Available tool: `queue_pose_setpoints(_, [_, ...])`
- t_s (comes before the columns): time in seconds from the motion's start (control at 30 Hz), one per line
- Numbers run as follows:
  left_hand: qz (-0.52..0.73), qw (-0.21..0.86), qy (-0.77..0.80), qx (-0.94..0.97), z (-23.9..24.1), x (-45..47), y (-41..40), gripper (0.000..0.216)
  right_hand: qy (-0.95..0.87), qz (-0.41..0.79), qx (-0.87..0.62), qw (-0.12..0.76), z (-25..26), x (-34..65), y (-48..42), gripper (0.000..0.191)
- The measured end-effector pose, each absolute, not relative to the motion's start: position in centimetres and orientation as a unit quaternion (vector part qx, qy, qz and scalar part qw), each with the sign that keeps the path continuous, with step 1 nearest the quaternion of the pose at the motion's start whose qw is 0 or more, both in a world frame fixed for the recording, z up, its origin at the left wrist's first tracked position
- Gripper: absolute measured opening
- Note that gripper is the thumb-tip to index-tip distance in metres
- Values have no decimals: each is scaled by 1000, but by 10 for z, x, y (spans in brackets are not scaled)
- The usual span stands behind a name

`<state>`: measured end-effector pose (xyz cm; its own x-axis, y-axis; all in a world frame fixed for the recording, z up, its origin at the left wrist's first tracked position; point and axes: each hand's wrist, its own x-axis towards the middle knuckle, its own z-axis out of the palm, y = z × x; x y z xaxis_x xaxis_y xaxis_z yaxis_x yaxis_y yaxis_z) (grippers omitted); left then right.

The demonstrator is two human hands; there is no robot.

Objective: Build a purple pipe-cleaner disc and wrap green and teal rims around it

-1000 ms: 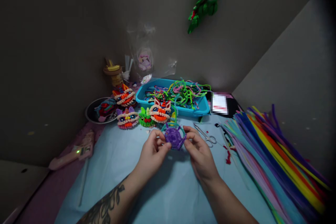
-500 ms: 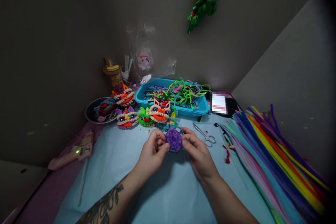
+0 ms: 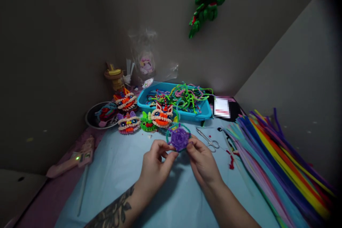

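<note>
Purple woven disc faces the wearer, just beyond both hands; left hand fingers pinch its left edge, right hand fingers its right edge.

Fuzzy purple woven disc (chenille), shiny metal scissors.

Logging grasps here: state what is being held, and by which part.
A purple woven disc is held in both hands: the left hand pinches its lower left edge, the right hand its lower right edge.
</note>
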<state>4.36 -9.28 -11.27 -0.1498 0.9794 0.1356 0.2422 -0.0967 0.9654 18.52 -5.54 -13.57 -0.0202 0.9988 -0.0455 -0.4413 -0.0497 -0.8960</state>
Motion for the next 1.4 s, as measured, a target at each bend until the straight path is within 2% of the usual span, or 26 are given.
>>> queue_pose_setpoints(0.1, [521,373,569,516,-114,45,-93,21,-378,610,-390,577,-134,184,-57,24])
queue_pose_setpoints(0.37, [526,342,563,537,-107,44,-92,17,-435,611,-380,541,-133,183,-59,22])
queue_pose_setpoints(0.77, [526,299,539,585,-110,37,-93,12,-436,609,-368,551,-126,181,-63,18])
queue_pose_setpoints(0.87, [538,301,548,566,-110,37,-92,11,-391,648,-343,556,-127,180,-62,21])
queue_pose_setpoints(0.97, [578,295,564,511,-108,36,-88,21,-330,691,-332,550,-128,182,-58,24])
queue_pose_setpoints(1.03, [588,350,568,458,-106,34,-82,30,-319,694,-336,551,-129,183,-57,25])
queue_pose_setpoints(1.2, [496,565,507,423,-110,28,-73,32,-333,688,-330,554,-129,184,-58,21])
queue_pose_setpoints(1.4, [537,620,457,344,-114,29,-73,34,-362,689,-312,545,-125,181,-61,28])
